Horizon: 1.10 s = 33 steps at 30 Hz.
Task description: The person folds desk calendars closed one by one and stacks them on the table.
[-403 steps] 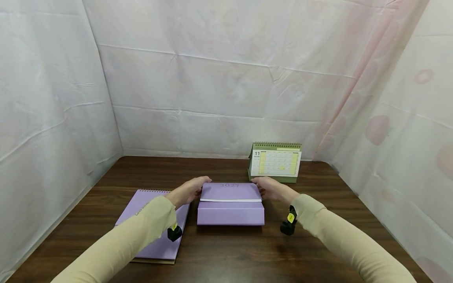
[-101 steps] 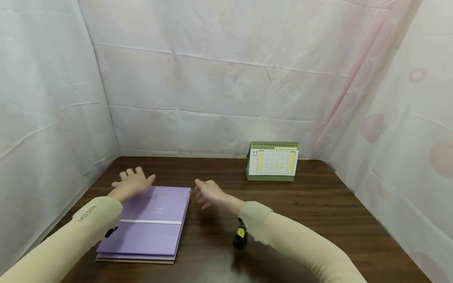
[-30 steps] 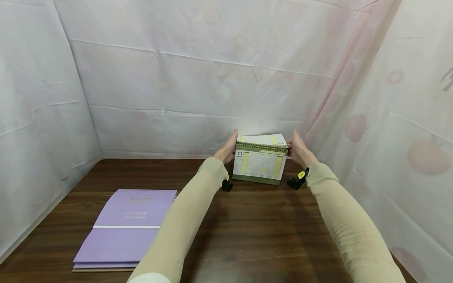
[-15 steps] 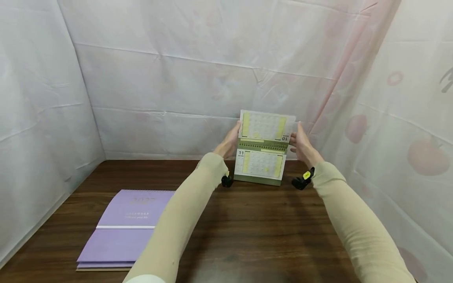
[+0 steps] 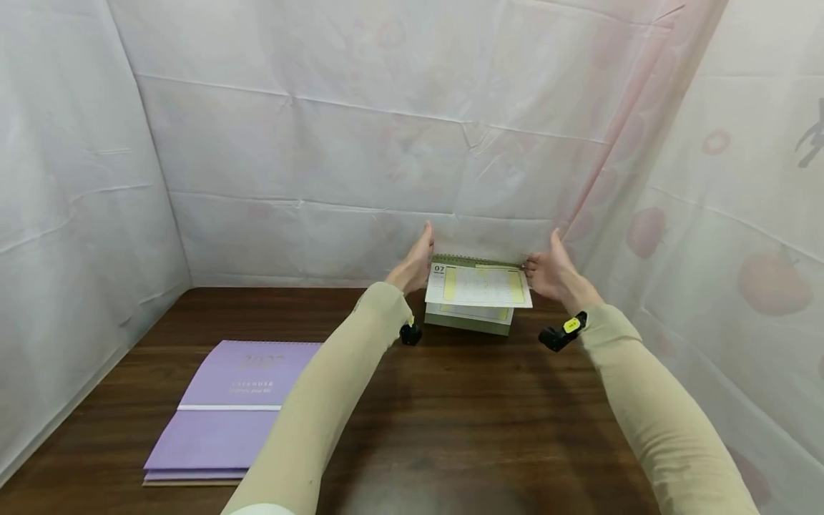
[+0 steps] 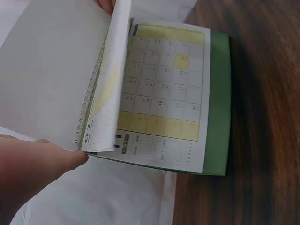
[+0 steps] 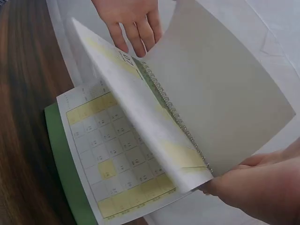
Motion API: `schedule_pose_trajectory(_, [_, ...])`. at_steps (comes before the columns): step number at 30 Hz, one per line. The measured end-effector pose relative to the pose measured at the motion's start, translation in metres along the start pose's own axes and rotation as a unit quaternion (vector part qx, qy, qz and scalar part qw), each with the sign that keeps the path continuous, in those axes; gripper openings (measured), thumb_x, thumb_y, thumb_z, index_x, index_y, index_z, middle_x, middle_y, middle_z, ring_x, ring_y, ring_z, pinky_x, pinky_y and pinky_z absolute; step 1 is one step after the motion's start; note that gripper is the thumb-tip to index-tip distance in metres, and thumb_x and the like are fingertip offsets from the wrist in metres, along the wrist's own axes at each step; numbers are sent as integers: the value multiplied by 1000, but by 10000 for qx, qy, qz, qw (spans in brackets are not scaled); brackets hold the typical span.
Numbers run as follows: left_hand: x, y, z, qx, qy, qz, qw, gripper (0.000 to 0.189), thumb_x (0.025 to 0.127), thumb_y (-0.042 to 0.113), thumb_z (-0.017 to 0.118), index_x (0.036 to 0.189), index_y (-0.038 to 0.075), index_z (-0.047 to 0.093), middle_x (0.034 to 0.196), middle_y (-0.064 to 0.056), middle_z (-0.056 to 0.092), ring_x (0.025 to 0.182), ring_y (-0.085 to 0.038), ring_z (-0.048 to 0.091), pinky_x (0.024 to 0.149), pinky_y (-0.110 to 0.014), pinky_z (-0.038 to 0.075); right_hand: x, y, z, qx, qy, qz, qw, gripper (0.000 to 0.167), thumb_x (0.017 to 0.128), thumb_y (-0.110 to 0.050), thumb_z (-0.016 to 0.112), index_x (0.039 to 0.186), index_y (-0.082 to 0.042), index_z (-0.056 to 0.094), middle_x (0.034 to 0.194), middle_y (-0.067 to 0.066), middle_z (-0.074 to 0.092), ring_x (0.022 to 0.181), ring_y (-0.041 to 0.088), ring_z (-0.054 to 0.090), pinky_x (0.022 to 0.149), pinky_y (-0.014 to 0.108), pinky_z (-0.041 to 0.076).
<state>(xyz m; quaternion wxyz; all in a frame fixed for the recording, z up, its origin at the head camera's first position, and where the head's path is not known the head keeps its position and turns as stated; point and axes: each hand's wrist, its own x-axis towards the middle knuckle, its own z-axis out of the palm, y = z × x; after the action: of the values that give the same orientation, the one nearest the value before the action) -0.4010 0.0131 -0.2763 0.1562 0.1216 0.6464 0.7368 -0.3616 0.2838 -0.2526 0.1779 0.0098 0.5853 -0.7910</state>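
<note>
A green wire-bound desk calendar [image 5: 466, 321] stands at the back of the table. Its page marked 07 [image 5: 483, 286] tilts forward over a lower yellow-and-white page [image 7: 117, 150], while a blank greyish sheet [image 7: 220, 84] rises behind the wire binding. At the calendar's left end is my left hand [image 5: 415, 266], thumb raised; its fingers [image 7: 133, 35] extend toward the binding in the right wrist view. My right hand [image 5: 555, 273] is at the other end, thumb up, fingertips right at the page edge. In the right wrist view the right hand [image 7: 267, 180] partly passes behind the sheet.
A purple 2027 calendar [image 5: 219, 436] with a white band lies at the table's left, partly covered by my left sleeve [image 5: 335, 386]. Pale plastic sheeting [image 5: 360, 157] surrounds the dark wooden table [image 5: 476, 429] at the back and sides.
Earlier both hands worked at the purple calendar, then moved to the green one. Half a second ago its page 10 stood up behind; now page 07 has swung forward over page 11.
</note>
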Motion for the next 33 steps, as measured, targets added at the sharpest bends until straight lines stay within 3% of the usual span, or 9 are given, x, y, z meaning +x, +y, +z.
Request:
schedule_pose_trajectory(5, [-2,-8,-2,-81,-124,-156,9998,83,96,69,13,156,12,7,164,-10,2,152,-29,1,123,-46,6,-2,7,-6,-404,-109,26,9991,103,81,-80,-2,146,-5,-29,152,8,-39,141,26,-34,119,40,-17])
schedule_pose_trajectory(10, [-1,-20,-2,4,-253,-36,9997,79,99,63,14,156,10,3,164,-8,-1,152,-28,-2,124,-43,1,-4,16,-10,-909,-92,-119,9957,99,85,-77,1,146,-5,-29,152,10,-38,141,28,-34,119,44,-18])
schedule_pose_trajectory(12, [1,-25,-2,77,-289,52,9995,74,101,59,14,156,9,8,164,-11,7,151,-31,5,123,-46,5,-4,19,-11,-1104,-8,-196,9937,98,87,-76,3,148,-5,-26,154,11,-35,143,29,-32,119,46,-16])
schedule_pose_trajectory(17, [8,-41,-3,223,-145,139,9995,66,103,55,20,157,17,12,164,-6,10,151,-28,8,122,-50,8,0,29,-18,-1251,235,-403,9910,95,91,-72,4,150,-2,-18,157,16,-24,147,33,-19,122,48,-4])
schedule_pose_trajectory(19, [10,-50,-4,274,-1,51,9996,64,103,54,22,157,23,7,165,0,3,152,-24,2,123,-49,6,3,37,-20,-1296,305,-517,9897,89,94,-67,4,151,-1,-15,158,17,-21,148,35,-14,123,48,-1])
schedule_pose_trajectory(24, [10,-72,-12,260,359,-250,9987,62,104,50,23,157,22,5,165,1,-2,152,-22,-4,124,-45,3,15,66,-19,-1506,498,-794,9841,68,103,-47,7,153,-5,-10,161,17,-12,150,34,-7,123,49,2])
schedule_pose_trajectory(29, [10,-86,-17,305,569,-219,9977,62,104,50,22,156,21,6,165,1,-3,152,-22,-5,124,-42,1,32,91,-13,-1484,1170,-936,9775,57,106,-39,16,154,-7,19,149,20,31,139,34,31,117,49,26])
schedule_pose_trajectory(31, [9,-88,-18,353,594,-170,9975,61,104,51,21,156,23,6,165,1,-2,152,-21,-5,124,-43,1,37,96,-11,-1584,1388,-978,9727,56,107,-37,18,154,-6,20,150,19,31,139,33,31,115,49,28])
schedule_pose_trajectory(33, [7,-89,-18,362,624,-154,9973,60,104,51,21,156,25,6,165,2,-2,152,-21,-5,124,-43,1,38,98,-10,-1736,1371,-995,9701,56,107,-35,18,156,-9,8,162,13,12,149,31,15,120,51,21])
